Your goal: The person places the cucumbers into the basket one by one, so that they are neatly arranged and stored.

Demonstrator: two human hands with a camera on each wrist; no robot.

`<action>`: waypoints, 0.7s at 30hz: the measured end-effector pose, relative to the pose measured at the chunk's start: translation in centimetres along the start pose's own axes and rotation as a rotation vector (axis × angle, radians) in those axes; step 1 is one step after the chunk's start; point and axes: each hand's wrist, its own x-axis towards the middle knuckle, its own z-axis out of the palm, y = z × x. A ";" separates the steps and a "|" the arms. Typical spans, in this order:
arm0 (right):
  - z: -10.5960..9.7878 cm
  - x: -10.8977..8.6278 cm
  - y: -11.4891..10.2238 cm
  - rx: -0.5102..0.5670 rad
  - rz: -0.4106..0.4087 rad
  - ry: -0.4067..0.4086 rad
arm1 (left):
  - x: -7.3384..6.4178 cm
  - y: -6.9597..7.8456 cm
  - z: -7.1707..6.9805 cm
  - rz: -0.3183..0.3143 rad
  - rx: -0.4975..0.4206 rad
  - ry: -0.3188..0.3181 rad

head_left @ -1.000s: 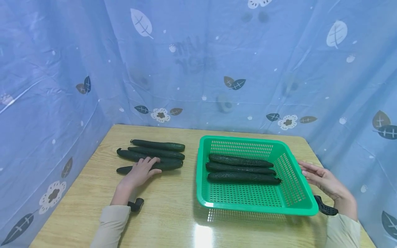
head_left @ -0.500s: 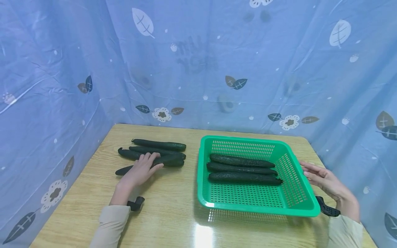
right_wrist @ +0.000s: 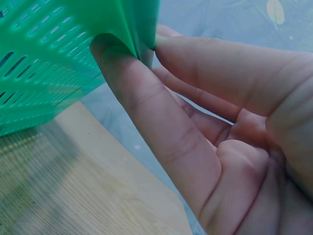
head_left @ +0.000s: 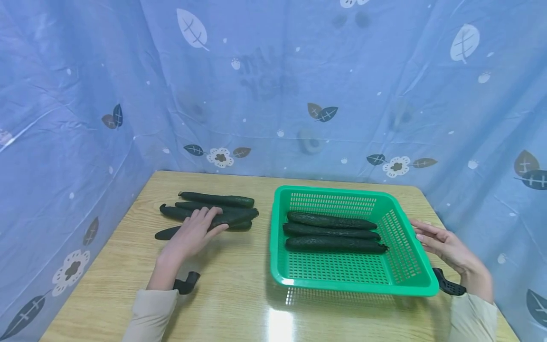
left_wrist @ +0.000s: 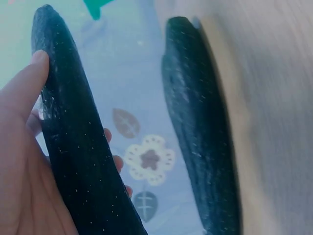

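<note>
My left hand [head_left: 194, 237] grips a dark green cucumber [head_left: 235, 217], tilted with its right end higher and lying across the view of the others. In the left wrist view, thumb and fingers wrap around this cucumber [left_wrist: 83, 127], while another cucumber [left_wrist: 195, 122] lies on the table beside it. Behind the hand, several cucumbers lie at the table's left, the farthest cucumber [head_left: 218, 199] apart from the held one. My right hand [head_left: 448, 247] holds the right rim of a green plastic basket [head_left: 354, 289]. Thumb and finger pinch that rim [right_wrist: 142, 29] in the right wrist view.
Three cucumbers [head_left: 331, 232] lie side by side in the basket, across its middle. The wooden table [head_left: 226, 304] ends at a blue patterned curtain [head_left: 273, 95] at the back and both sides.
My left hand has raised the cucumber's right end, so it now crosses over the one behind it. The right hand keeps its hold on the basket, which has stayed in place.
</note>
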 end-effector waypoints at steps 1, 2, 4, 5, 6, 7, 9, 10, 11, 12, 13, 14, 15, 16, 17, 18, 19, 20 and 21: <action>0.0 0.0 0.0 0.004 -0.004 -0.006 | 0.0 0.2 -0.1 0.005 0.002 0.002; 0.0 0.0 0.1 0.007 -0.008 -0.011 | 0.0 0.4 -0.2 0.012 0.005 0.005; -0.1 0.0 0.1 0.013 -0.013 -0.015 | 0.1 0.9 -0.4 0.024 0.008 0.014; -0.1 0.0 0.1 0.014 -0.015 -0.014 | 0.1 1.2 -0.5 0.028 0.011 0.021; -0.1 0.0 0.1 0.015 -0.015 -0.013 | 0.2 1.5 -0.6 0.035 0.014 0.026; -0.1 0.1 0.1 0.017 -0.014 -0.010 | 0.3 1.8 -0.7 0.043 0.018 0.028; 0.0 0.1 0.1 0.018 -0.013 -0.007 | 0.5 2.4 -1.0 0.056 0.011 0.025; 0.0 0.1 0.1 0.019 -0.012 -0.006 | 0.6 2.6 -1.1 0.064 0.006 0.020; 0.0 0.1 0.1 0.017 -0.012 -0.005 | 0.7 2.9 -1.2 0.071 0.000 0.014; 0.0 0.0 0.1 0.018 -0.012 -0.005 | 0.9 3.2 -1.3 0.080 -0.001 0.008; 0.1 0.0 0.1 0.019 -0.013 -0.004 | 1.0 3.5 -1.4 0.089 -0.003 0.002; 0.1 0.0 0.0 0.019 -0.013 -0.004 | 1.2 3.7 -1.5 0.098 -0.002 -0.002; 0.1 0.0 0.0 0.022 -0.016 -0.004 | 1.3 4.0 -1.5 0.104 0.003 -0.006; 0.2 0.0 0.0 0.025 -0.016 -0.002 | 1.5 4.2 -1.5 0.109 0.010 -0.009; 0.2 0.0 0.0 0.027 -0.017 -0.002 | 1.6 4.4 -1.5 0.112 0.014 -0.014; 0.2 -0.1 -0.1 0.031 -0.016 0.002 | 1.8 4.5 -1.5 0.118 0.022 -0.018; 0.2 -0.1 -0.1 0.030 -0.013 0.005 | 2.0 4.8 -1.5 0.124 0.027 -0.024; 0.2 -0.1 -0.2 0.025 -0.010 0.009 | 2.2 5.0 -1.4 0.127 0.034 -0.031; 0.3 -0.1 -0.2 0.022 -0.009 0.008 | 2.4 5.2 -1.4 0.131 0.040 -0.038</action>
